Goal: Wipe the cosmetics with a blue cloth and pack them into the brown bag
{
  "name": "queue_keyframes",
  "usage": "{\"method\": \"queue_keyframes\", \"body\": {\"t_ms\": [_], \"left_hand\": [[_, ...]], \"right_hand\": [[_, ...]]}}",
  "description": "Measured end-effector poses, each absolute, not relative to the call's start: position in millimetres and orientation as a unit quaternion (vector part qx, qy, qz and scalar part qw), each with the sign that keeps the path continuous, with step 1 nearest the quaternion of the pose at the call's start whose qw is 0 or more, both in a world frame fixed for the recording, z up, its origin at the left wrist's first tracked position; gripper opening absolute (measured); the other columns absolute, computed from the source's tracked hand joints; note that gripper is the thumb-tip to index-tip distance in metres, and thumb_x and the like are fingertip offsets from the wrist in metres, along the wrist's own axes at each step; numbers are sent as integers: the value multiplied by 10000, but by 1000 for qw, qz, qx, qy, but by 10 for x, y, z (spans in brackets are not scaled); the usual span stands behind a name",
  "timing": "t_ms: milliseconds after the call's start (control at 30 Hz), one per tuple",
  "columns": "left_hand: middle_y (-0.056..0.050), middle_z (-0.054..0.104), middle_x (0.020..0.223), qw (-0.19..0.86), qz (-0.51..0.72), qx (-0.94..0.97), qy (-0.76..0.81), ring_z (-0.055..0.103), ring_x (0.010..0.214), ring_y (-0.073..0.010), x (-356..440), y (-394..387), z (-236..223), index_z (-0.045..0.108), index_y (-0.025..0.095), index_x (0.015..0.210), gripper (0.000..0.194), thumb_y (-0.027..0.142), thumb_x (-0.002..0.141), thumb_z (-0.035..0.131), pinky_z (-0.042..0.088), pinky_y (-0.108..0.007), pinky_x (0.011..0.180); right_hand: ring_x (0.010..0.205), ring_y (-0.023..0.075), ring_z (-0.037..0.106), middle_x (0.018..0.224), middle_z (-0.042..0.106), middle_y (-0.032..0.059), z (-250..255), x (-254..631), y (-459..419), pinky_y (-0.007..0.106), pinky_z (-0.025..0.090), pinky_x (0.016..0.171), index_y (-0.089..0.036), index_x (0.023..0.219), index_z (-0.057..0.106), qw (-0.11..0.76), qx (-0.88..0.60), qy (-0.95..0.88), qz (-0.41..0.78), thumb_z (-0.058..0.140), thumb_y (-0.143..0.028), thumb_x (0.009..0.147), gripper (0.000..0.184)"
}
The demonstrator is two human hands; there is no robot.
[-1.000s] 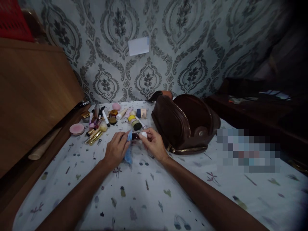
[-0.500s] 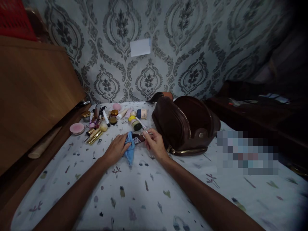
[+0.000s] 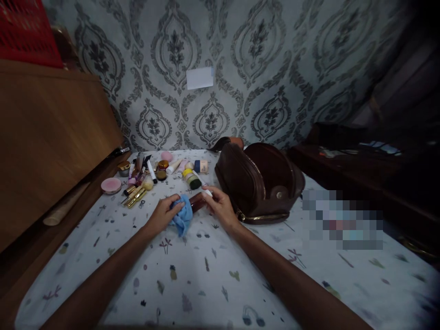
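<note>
- Since half a second ago, the blue cloth (image 3: 184, 214) has spread and bunched further over the near side, and the brown bottle (image 3: 197, 202) has been rolled: the pale print that faced up is now out of sight.
- Far left, a pink round case (image 3: 111, 185) lies flat on the patterned sheet (image 3: 192, 275), with gold tubes (image 3: 136, 196) just to its right.
- The left hand (image 3: 163, 214) has its grip bent closed on the cloth, fingers over the top, pressing it round the bottle's left end. The cloth looks soft and thin, so it should fold easily and give some friction.
- The bottle lies between the two hands, tilted with its right end higher, in front of the jar with a dark green lid (image 3: 195, 183). It looks smooth, stiff and fairly light, probably slippery where bare; if it is glass, a knock could chip it. The dim light leaves the material uncertain.
- The right hand (image 3: 222, 207) has its grip pinched nearly together on the white end (image 3: 207, 193), likely a cap. Holding there leaves the body free, though a loose cap could twist; the shoulder would be steadier.
- Right of that hand, the brown bag (image 3: 237, 179) stands open.
</note>
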State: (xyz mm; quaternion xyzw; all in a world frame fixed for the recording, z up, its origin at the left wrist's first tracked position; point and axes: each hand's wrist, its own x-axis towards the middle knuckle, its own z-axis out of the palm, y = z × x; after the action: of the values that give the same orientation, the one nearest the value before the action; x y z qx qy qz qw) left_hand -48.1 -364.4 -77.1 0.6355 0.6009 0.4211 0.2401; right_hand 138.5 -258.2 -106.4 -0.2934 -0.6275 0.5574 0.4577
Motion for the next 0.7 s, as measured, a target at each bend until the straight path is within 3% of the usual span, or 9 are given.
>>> {"method": "queue_keyframes", "body": {"t_ms": [133,267,400,500,700], "left_hand": [[50,449,675,189,465,602,622,464,660,-138,-430,-3536,-714,462,210,750,314,474,920,473,383,-252,643],[-6,576,822,191,460,627,599,540,813,-185,-297,-3427,-645,541,201,906,300,475,942,425,428,-292,765],[-6,583,811,247,425,660,569,540,764,-185,-213,-3454,-705,538,193,960,352,498,963,363,438,-307,742],[-10,560,796,222,397,674,582,529,749,-192,-255,-3523,-782,489,207,885,328,509,949,378,429,-323,730],[-35,530,815,177,314,718,596,521,805,-227,-402,-3559,-811,489,216,828,381,575,919,397,429,-366,771]], "right_hand": [[650,152,581,916,703,45,-1019,1409,-2619,253,454,525,-229,1098,725,467,-256,-677,508,637,-496,847,378],[992,218,630,1193,692,70,-945,1443,-2666,331,520,817,-245,1182,699,456,-194,-745,446,581,-455,904,368],[943,199,617,1200,671,84,-932,1461,-2696,292,525,732,-225,1261,645,449,-201,-747,448,566,-439,915,414],[914,196,617,1172,666,90,-941,1463,-2698,268,513,661,-206,1237,644,441,-215,-737,466,585,-445,898,419],[880,203,613,985,683,52,-917,1451,-2698,307,514,738,-211,1035,678,467,-240,-704,478,627,-481,859,326]]}}
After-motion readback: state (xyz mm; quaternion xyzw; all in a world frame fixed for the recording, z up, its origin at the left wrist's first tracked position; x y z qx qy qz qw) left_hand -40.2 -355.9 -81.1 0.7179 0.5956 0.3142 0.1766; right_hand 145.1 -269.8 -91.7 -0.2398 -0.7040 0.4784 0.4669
